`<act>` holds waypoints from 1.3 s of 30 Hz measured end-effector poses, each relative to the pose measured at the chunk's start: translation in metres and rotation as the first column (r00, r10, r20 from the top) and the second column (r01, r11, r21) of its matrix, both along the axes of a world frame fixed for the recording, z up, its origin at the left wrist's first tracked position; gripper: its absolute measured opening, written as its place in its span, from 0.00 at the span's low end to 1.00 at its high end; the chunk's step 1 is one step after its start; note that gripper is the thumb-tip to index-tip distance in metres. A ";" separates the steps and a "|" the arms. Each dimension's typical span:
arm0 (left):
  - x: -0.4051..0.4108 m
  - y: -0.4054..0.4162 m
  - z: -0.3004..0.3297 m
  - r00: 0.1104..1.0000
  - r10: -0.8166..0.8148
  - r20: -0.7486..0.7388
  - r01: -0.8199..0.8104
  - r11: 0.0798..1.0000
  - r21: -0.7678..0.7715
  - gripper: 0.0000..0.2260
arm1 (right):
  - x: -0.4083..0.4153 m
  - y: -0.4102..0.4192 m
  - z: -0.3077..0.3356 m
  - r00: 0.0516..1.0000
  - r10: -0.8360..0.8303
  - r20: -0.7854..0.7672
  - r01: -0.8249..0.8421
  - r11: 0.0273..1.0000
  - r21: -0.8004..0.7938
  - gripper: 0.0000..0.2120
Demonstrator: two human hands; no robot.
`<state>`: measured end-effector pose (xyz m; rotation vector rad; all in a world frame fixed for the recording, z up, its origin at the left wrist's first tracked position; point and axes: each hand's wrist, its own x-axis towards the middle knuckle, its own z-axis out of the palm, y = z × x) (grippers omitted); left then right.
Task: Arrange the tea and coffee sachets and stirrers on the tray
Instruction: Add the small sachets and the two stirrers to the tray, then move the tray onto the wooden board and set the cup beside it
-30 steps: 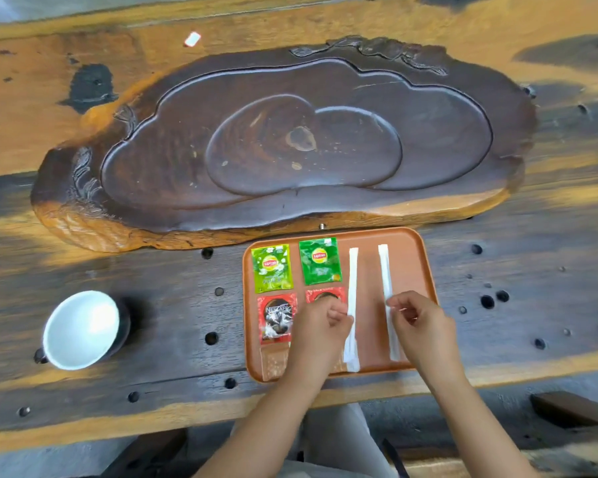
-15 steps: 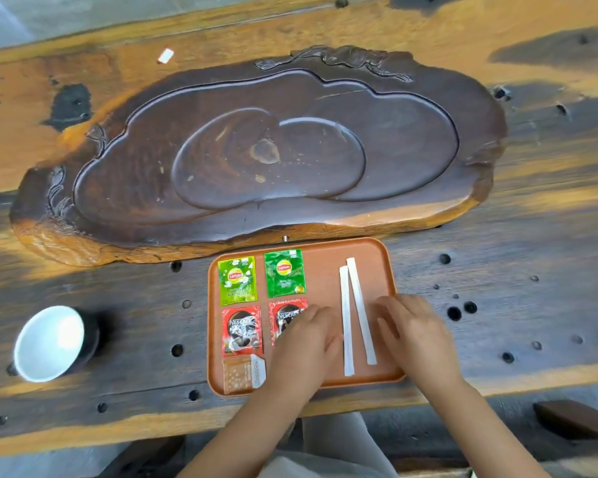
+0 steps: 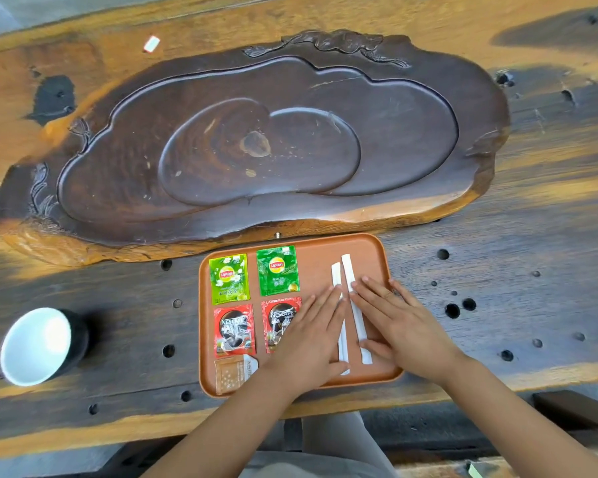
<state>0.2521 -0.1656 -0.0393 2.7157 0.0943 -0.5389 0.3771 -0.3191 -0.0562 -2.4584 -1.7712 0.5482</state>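
An orange-brown tray (image 3: 325,241) lies near the table's front edge. On its left half sit two green Lipton tea sachets (image 3: 229,278) (image 3: 278,270), two red Nescafe coffee sachets (image 3: 234,330) (image 3: 277,319) and a brown sugar sachet (image 3: 233,373). Two white wrapped stirrers (image 3: 335,274) (image 3: 359,326) lie side by side on the right half. My left hand (image 3: 313,336) rests flat, fingers extended, left of the stirrers and partly over the right coffee sachet. My right hand (image 3: 399,326) lies flat to the right of them, fingertips touching the right stirrer. Neither hand grips anything.
A large dark carved wooden tea board (image 3: 256,143) fills the table behind the tray. A white-lined cup (image 3: 38,345) stands at the left. A small white scrap (image 3: 151,43) lies far back. The dark table top (image 3: 497,288) has several round holes.
The two stirrers were brought together from a spread position. Both hands opened flat and now flank them. The camera view shifted.
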 end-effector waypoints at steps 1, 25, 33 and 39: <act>0.000 0.001 0.001 1.000 0.008 -0.001 -0.008 1.000 0.004 0.42 | 0.000 -0.001 0.000 1.000 -0.006 -0.002 0.006 1.000 0.000 0.33; -0.006 0.014 0.002 0.997 0.072 -0.029 -0.074 0.996 -0.042 0.41 | -0.004 -0.004 0.004 0.997 -0.074 -0.022 0.076 0.994 0.075 0.33; -0.052 0.049 0.034 0.912 0.346 0.220 -0.339 0.938 -0.068 0.21 | -0.013 -0.003 0.023 0.947 -0.322 0.006 0.317 0.937 0.145 0.22; -0.123 0.094 0.035 0.676 0.717 0.170 -0.730 0.683 0.027 0.13 | -0.023 0.005 0.029 0.830 -0.557 -0.038 0.557 0.831 -0.013 0.27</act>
